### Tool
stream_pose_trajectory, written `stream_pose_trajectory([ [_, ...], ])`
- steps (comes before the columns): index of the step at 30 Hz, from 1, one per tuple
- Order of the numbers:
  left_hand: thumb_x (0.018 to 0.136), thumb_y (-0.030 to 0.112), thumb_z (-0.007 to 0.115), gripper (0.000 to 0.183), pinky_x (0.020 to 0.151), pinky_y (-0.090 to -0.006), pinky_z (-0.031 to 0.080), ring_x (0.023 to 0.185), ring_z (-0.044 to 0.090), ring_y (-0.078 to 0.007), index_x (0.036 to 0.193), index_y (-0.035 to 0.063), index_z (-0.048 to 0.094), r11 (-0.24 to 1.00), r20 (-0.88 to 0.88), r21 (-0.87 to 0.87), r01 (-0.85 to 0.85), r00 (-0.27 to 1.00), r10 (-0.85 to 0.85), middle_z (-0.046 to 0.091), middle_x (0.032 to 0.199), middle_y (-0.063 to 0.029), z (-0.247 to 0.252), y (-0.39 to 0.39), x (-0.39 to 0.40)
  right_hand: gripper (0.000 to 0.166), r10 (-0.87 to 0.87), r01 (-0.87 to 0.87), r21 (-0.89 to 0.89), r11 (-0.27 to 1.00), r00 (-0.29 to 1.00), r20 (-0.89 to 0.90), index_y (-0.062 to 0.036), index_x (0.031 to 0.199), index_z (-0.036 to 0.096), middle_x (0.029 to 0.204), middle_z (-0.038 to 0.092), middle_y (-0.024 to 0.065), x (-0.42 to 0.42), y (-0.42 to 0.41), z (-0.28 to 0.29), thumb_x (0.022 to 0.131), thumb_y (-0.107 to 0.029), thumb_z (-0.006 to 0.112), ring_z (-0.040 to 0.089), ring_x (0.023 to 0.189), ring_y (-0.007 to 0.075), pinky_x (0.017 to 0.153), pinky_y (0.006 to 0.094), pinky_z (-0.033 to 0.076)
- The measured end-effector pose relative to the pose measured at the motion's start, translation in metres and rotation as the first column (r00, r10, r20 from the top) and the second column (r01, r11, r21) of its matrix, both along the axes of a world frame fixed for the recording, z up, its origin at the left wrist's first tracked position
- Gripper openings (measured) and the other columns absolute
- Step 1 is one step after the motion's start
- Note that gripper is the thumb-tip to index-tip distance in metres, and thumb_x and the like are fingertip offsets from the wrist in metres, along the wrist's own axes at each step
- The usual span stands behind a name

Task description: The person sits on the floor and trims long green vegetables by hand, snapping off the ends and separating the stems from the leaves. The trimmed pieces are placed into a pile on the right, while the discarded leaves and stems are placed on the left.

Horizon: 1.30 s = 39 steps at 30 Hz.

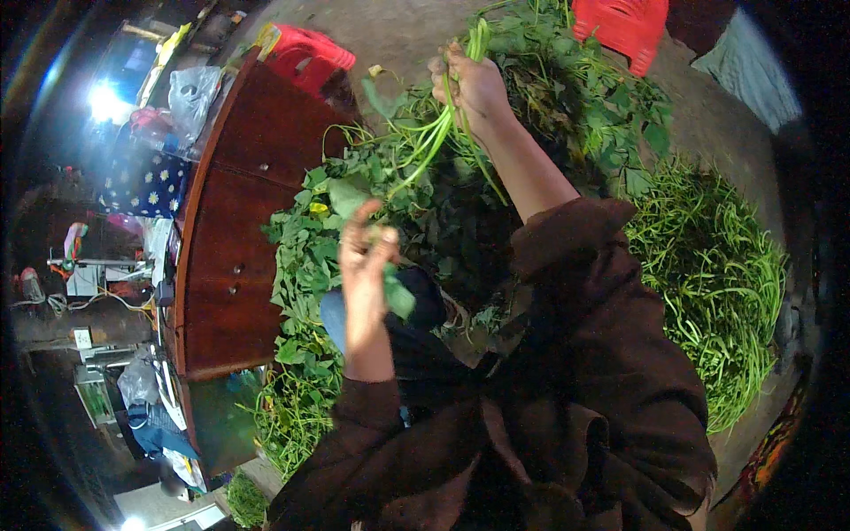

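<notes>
My right hand [479, 86] is raised at the top middle, its fist closed around a bunch of long pale-green stems [478, 36]. Some stem ends stick up above the fist, and the rest hang down to the left. My left hand [365, 259] is lower and blurred, its fingers curled around what looks like a green leaf [400, 297] that shows beside the wrist. Another broad leaf [347, 197] is close to the fingertips. Beneath both hands spreads a heap of leafy vines [312, 259], partly hidden by my arms and legs.
A large pile of trimmed green stems [710, 299] lies on the floor at right. A dark-red wooden cabinet [229, 265] stands at left with bags and household items on top. Red plastic stools [312, 56] are at the back, one beside more vines [597, 99].
</notes>
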State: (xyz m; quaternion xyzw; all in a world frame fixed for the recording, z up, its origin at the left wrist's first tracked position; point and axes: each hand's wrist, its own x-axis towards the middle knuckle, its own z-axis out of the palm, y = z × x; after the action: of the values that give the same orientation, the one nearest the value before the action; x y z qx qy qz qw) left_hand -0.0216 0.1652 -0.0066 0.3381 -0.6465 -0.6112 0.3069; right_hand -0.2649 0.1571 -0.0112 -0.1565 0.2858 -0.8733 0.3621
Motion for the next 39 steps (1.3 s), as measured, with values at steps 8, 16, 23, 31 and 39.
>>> stream_pose_trajectory([
  [8, 0.067, -0.002, 0.063, 0.027, 0.059, -0.0266, 0.042, 0.065, 0.051, -0.0179, 0.093, 0.0033, 0.06, 0.492, 0.325, -0.842, 0.222, 0.936, 0.133, 0.051, 0.09, -0.0078, 0.028, -0.063, -0.042, 0.014, 0.294, -0.303, -0.147, 0.942, 0.953, -0.077, -0.0062, 0.083, 0.045, 0.063, 0.044, 0.0028, 0.025, -0.004, 0.004, 0.088, -0.018, 0.042, 0.034, 0.045, 0.0079, 0.04, 0.0198, 0.028],
  [16, 0.073, 0.004, 0.06, 0.011, 0.063, -0.031, 0.044, 0.069, 0.056, -0.0261, 0.083, 0.0007, 0.057, 0.663, 0.451, -0.655, 0.362, 0.892, -0.04, 0.057, 0.078, -0.0128, 0.008, -0.058, -0.049, 0.014, 0.363, -0.362, -0.305, 0.881, 0.93, -0.053, -0.006, 0.079, 0.044, 0.058, 0.046, 0.0054, 0.015, -0.003, 0.005, 0.088, -0.015, 0.04, 0.036, 0.04, 0.0109, 0.037, 0.023, 0.028],
  [23, 0.078, 0.005, 0.05, 0.018, 0.061, -0.0249, 0.044, 0.065, 0.057, -0.0133, 0.094, 0.0024, 0.059, 0.793, 0.414, -0.527, 0.306, 0.907, -0.076, 0.062, 0.077, -0.0101, -0.01, -0.061, -0.042, 0.011, 0.406, -0.419, -0.367, 0.831, 0.907, -0.117, -0.0062, 0.084, 0.042, 0.06, 0.039, 0.0006, 0.005, -0.002, 0.003, 0.089, -0.014, 0.036, 0.03, 0.042, 0.0069, 0.039, 0.0199, 0.027],
  [31, 0.078, 0.0, 0.041, 0.019, 0.056, -0.0194, 0.037, 0.058, 0.045, -0.0065, 0.077, 0.0016, 0.061, 0.883, 0.269, -0.466, 0.055, 0.96, 0.082, 0.055, 0.066, -0.001, -0.021, -0.062, -0.025, 0.013, 0.307, -0.276, -0.381, 0.882, 0.952, 0.022, -0.009, 0.077, 0.043, 0.056, 0.036, -0.0007, 0.01, -0.01, -0.001, 0.088, -0.013, 0.038, 0.028, 0.041, 0.0081, 0.037, 0.0215, 0.022],
  [39, 0.081, 0.012, 0.049, 0.016, 0.062, -0.0205, 0.034, 0.062, 0.042, -0.0063, 0.088, 0.0003, 0.058, 0.988, 0.071, -0.092, -0.124, 0.989, 0.131, 0.048, 0.067, 0.0014, -0.008, -0.037, -0.014, 0.024, 0.415, -0.357, -0.564, 0.745, 0.909, -0.029, -0.004, 0.083, 0.052, 0.066, 0.048, 0.0074, -0.036, -0.025, -0.057, 0.087, -0.025, 0.041, 0.04, 0.05, 0.0163, 0.049, 0.0281, 0.032],
])
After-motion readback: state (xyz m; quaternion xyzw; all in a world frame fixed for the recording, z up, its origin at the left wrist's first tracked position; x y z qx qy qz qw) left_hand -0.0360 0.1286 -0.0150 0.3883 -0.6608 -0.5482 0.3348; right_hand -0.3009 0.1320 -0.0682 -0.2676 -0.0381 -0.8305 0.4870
